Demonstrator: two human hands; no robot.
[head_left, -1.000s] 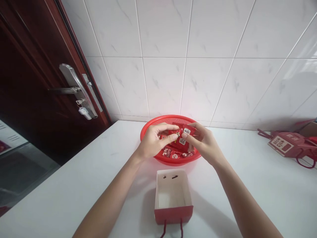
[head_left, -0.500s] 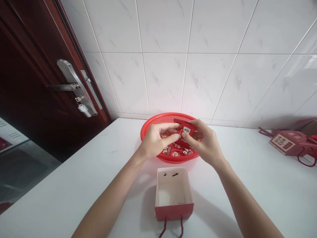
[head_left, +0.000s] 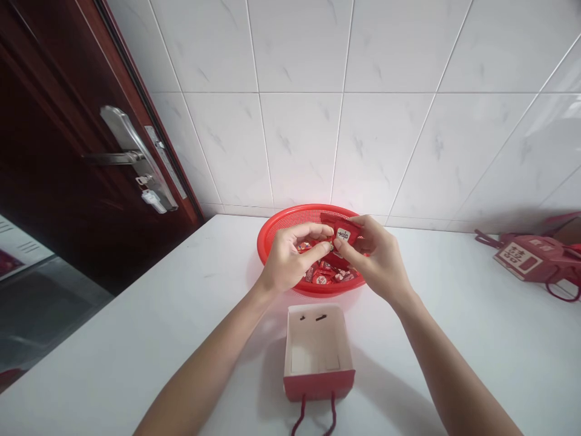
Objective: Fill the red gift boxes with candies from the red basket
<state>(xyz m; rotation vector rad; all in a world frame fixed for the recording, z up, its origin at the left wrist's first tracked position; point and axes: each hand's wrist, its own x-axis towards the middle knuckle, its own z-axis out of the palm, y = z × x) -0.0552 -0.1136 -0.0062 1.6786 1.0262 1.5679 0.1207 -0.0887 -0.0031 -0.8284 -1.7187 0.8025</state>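
Observation:
Both hands are raised over a red plastic colander basket (head_left: 265,245) that holds several small red-wrapped candies (head_left: 323,279). My right hand (head_left: 379,254) is closed on a flat red packet (head_left: 344,235) with a white label and dark characters. The packet tilts above the basket's right half. My left hand (head_left: 290,254) pinches a small wrapped candy (head_left: 331,246) at the packet's left side; fingertips hide most of it. In front of the basket stands an open red gift box (head_left: 319,387), its pale inside showing and its dark red cord handles hanging toward me.
The white table (head_left: 181,339) runs back to a tiled wall (head_left: 299,145). Red gift boxes (head_left: 521,257) with cord handles lie at the far right. On the left is a dark wooden door (head_left: 59,121) with a metal handle (head_left: 113,158) and keys (head_left: 152,198).
The left fingertips have shifted slightly right, closer to the right thumb, and the packet has tilted a little. The basket and open box stay in place; the view has shifted slightly.

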